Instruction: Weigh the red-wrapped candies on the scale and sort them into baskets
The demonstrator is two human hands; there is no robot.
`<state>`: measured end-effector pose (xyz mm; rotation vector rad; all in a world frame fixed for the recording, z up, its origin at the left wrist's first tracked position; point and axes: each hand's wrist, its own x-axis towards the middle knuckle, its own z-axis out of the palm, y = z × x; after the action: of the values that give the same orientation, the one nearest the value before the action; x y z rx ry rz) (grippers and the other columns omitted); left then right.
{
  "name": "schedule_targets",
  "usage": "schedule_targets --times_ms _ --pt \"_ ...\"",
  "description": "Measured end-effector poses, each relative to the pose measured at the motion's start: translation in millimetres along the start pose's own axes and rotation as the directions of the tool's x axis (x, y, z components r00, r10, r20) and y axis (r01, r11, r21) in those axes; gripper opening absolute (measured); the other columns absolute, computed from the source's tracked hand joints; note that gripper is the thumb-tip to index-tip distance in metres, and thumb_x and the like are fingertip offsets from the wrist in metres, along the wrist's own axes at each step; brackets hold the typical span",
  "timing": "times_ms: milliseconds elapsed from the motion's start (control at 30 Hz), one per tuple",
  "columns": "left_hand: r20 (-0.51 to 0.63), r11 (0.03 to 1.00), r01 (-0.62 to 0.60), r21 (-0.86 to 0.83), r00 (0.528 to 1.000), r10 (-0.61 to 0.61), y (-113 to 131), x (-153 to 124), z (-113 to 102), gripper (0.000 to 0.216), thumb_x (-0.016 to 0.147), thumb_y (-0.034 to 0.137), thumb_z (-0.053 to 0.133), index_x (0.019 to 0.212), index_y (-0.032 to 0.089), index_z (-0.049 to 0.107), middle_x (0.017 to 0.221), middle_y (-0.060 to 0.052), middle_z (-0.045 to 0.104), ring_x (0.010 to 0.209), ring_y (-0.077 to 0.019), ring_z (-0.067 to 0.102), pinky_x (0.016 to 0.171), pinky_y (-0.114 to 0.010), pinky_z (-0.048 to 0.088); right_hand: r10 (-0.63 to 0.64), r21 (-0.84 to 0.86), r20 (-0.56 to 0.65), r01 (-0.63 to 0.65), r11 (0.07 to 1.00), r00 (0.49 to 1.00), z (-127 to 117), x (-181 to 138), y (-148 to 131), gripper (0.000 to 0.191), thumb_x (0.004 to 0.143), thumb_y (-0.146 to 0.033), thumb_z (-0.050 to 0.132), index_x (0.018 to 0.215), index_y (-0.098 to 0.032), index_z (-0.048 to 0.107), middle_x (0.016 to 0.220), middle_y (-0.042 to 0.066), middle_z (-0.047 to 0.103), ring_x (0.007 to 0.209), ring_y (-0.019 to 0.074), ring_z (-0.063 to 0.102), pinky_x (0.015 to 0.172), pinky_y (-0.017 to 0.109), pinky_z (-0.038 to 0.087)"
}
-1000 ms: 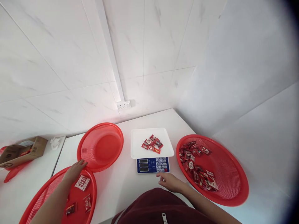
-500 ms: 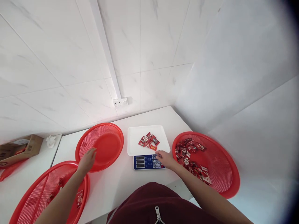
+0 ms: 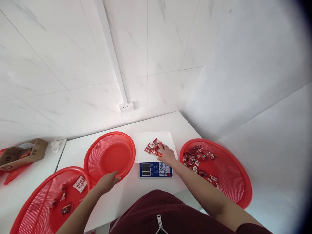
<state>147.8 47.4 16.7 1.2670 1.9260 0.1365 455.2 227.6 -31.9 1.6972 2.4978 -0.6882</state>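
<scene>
My left hand (image 3: 109,182) grips the near rim of a red plastic basket (image 3: 97,172), which has mesh sides and a bare bottom. Several small red snack packets (image 3: 151,148) lie in a loose pile on the white tray (image 3: 140,138) of a digital scale (image 3: 156,170). Over the right side of that pile is my right hand (image 3: 167,155), its fingers apart and touching the packets. It partly covers them, including a brighter red packet with yellow print (image 3: 159,154).
On the right, another red basket (image 3: 240,182) holds many packets. A third basket (image 3: 26,208) at the lower left has a few packets inside. Farther left are an open cardboard box (image 3: 36,151) and crumpled white tissue (image 3: 55,146). A power socket (image 3: 126,107) is on the wall.
My left hand has come down and right onto the middle basket's near rim, and that basket has shifted right. My right hand has moved from the tray's front edge onto the packets.
</scene>
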Motion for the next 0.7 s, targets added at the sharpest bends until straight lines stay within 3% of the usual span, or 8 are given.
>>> schedule_targets --times_ms 167,267,333,433,533,600,700 --pt "-0.132 0.998 -0.006 -0.063 0.991 -0.003 17 -3 7 0.041 0.071 0.042 0.060 0.108 0.023 0.061 0.108 -0.013 0.064 0.104 -0.0344 0.056 0.087 -0.045 0.039 -0.022 0.017 -0.056 0.023 1.000 0.998 1 -2 3 0.045 0.082 -0.024 0.050 0.126 -0.023 0.043 0.118 0.012 0.052 0.112 0.0260 0.043 0.089 0.037 0.031" --pt "-0.226 0.956 -0.090 -0.279 0.974 0.026 41 -1 14 0.032 0.069 0.037 0.064 0.099 0.026 0.065 0.105 -0.010 0.065 0.106 -0.0315 0.054 0.093 -0.042 0.036 -0.006 0.104 -0.065 0.013 0.994 0.998 0 -4 5 0.029 0.083 -0.020 0.045 0.110 -0.022 0.054 0.106 0.009 0.054 0.100 0.0224 0.050 0.080 0.030 0.036" --pt "-0.232 0.876 -0.158 -0.457 0.971 0.054 61 2 21 0.026 0.068 0.032 0.066 0.093 0.026 0.066 0.096 -0.007 0.066 0.103 -0.0278 0.056 0.093 -0.036 0.038 0.037 0.222 -0.071 -0.020 0.975 0.997 -1 -4 5 0.025 0.082 -0.017 0.044 0.103 -0.021 0.057 0.102 0.007 0.054 0.091 0.0181 0.054 0.075 0.026 0.038" --pt "-0.174 0.749 -0.204 -0.630 0.977 0.120 92 8 37 0.023 0.069 0.028 0.066 0.091 0.023 0.067 0.087 -0.006 0.066 0.093 -0.0221 0.059 0.088 -0.030 0.041 0.118 0.411 -0.108 -0.064 0.909 0.987 -3 -5 4 0.024 0.079 -0.012 0.044 0.098 -0.020 0.057 0.100 0.005 0.057 0.089 0.0154 0.056 0.076 0.024 0.041" --pt "-0.038 0.630 -0.111 -0.769 0.991 0.129 118 14 57 0.033 0.072 0.032 0.065 0.102 0.019 0.062 0.094 -0.008 0.065 0.087 -0.0192 0.060 0.082 -0.030 0.045 0.139 0.559 -0.104 -0.058 0.827 0.985 -6 -14 -8 0.023 0.081 -0.018 0.044 0.101 -0.020 0.055 0.101 0.004 0.061 0.093 0.0162 0.057 0.079 0.025 0.043" --pt "0.070 0.502 0.006 -0.865 0.992 0.108 131 17 69 0.044 0.073 0.036 0.065 0.112 0.019 0.055 0.100 -0.010 0.063 0.085 -0.0186 0.062 0.078 -0.032 0.047 0.041 0.603 -0.104 0.030 0.798 0.994 -5 -25 -21 0.024 0.081 -0.023 0.046 0.103 -0.020 0.055 0.101 0.004 0.063 0.092 0.0164 0.058 0.080 0.026 0.043" --pt "0.150 0.328 0.098 -0.940 0.979 0.136 141 21 81 0.044 0.074 0.042 0.063 0.110 0.019 0.053 0.102 -0.011 0.062 0.080 -0.0174 0.063 0.075 -0.034 0.049 -0.244 0.534 -0.130 0.275 0.800 0.961 -1 -46 -43 0.029 0.078 -0.018 0.047 0.105 -0.019 0.058 0.103 0.005 0.063 0.095 0.0175 0.057 0.084 0.028 0.042"
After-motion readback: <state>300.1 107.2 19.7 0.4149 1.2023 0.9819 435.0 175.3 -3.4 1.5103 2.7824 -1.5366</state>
